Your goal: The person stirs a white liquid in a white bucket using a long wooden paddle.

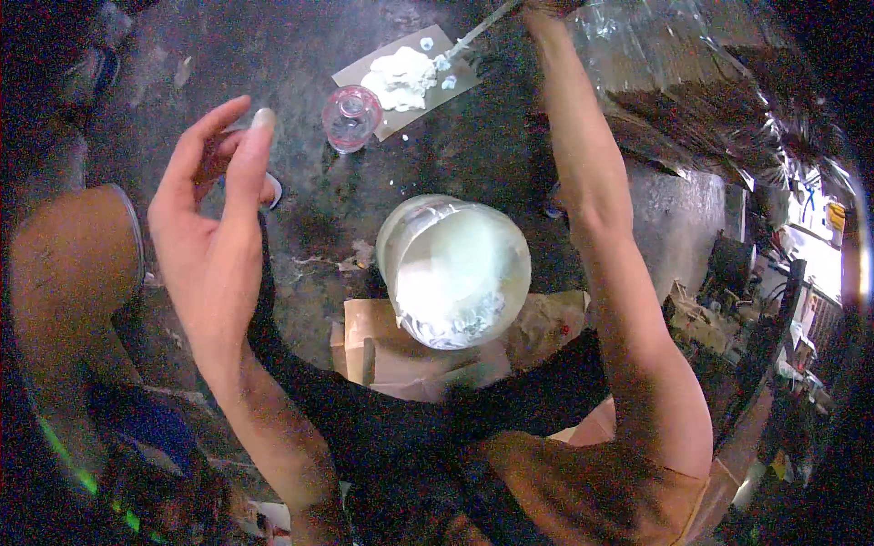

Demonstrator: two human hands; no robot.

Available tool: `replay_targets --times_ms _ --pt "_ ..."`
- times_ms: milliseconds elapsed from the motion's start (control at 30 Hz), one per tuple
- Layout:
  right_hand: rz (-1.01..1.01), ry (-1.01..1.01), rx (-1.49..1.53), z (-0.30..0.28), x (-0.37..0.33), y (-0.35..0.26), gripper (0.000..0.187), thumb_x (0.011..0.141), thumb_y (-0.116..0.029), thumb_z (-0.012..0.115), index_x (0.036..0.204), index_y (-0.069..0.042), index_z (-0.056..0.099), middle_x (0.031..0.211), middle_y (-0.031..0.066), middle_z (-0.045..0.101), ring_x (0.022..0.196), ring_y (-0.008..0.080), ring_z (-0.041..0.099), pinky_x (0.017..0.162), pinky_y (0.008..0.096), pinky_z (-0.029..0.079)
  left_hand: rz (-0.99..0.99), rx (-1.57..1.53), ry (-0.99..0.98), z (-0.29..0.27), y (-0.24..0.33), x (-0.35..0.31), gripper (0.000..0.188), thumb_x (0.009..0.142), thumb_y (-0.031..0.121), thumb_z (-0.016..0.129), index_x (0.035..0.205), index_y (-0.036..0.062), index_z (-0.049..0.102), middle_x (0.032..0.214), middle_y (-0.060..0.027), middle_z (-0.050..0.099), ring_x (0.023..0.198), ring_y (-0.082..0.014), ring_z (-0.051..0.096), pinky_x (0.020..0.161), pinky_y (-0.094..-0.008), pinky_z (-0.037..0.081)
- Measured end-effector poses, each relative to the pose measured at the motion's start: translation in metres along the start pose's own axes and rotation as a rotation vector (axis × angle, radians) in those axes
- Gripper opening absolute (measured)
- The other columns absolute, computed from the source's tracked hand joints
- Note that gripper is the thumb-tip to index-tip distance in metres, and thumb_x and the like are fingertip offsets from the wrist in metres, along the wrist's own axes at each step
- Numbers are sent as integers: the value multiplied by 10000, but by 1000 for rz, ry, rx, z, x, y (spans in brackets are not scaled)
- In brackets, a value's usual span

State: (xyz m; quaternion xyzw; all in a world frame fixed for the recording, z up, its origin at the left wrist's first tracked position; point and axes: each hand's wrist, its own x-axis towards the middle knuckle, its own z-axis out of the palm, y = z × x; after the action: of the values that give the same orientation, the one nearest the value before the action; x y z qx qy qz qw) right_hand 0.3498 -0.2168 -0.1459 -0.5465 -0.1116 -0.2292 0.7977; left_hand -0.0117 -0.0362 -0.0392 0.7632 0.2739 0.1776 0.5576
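Raised at the left, my left hand [214, 196] holds nothing, its fingers curved and apart. My right arm reaches far forward. At the top edge my right hand [549, 9], dark and partly cut off, is closed round a long thin stick [482, 29]. The stick's near end, smeared white, touches a piece of cardboard [448, 102]. On that cardboard lies a heap of white paste [401, 78]. A clear plastic container [351, 118] with a reddish rim stands at its left edge. Between my legs a whitish bucket [390, 238] shows white material inside.
Flattened brown cardboard [419, 364] lies below the bucket. A plastic-wrapped stack [692, 68] fills the upper right. At the left stands a brown rounded object [77, 255]. Tools and clutter [728, 318] lie at the right. White crumbs dot the dark floor [319, 218].
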Motion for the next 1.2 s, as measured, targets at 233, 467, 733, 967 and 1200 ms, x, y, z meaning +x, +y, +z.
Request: replay_targets --times_ms 233,467,733,967,1200 --pt "414 57 467 15 -8 -75 601 884 -660 434 564 -154 378 421 -13 315 308 125 308 308 283 257 33 3 -6 -12 -2 0 316 868 247 674 1101 35 643 836 -14 620 594 -45 464 504 -200 380" --pt "319 43 463 -7 -8 -119 647 835 -737 417 536 -168 342 405 -19 269 298 129 259 295 286 205 60 97 -26 -12 -9 18 419 849 350 674 1103 17 644 849 -51 665 672 -106 575 584 -265 464" --pt "107 -1 263 -29 -55 -313 727 769 -839 331 510 -162 285 406 -7 230 350 147 207 381 292 168 212 144 61 -23 -41 25 393 884 324 626 1122 12 641 877 -80 699 804 -157 652 756 -281 496" --pt "286 -490 383 -153 -132 -434 747 758 -861 245 603 -133 309 506 -18 226 470 129 201 485 298 208 151 -67 38 -20 -37 -13 315 925 306 594 1006 18 690 688 -65 663 564 -72 577 512 -211 416" --pt "170 -9 128 -183 -294 -221 690 687 -865 424 711 -177 464 526 -30 395 441 127 360 423 265 267 269 7 181 -26 -48 -8 449 897 393 622 672 6 654 550 -22 551 464 -72 448 458 -230 338"
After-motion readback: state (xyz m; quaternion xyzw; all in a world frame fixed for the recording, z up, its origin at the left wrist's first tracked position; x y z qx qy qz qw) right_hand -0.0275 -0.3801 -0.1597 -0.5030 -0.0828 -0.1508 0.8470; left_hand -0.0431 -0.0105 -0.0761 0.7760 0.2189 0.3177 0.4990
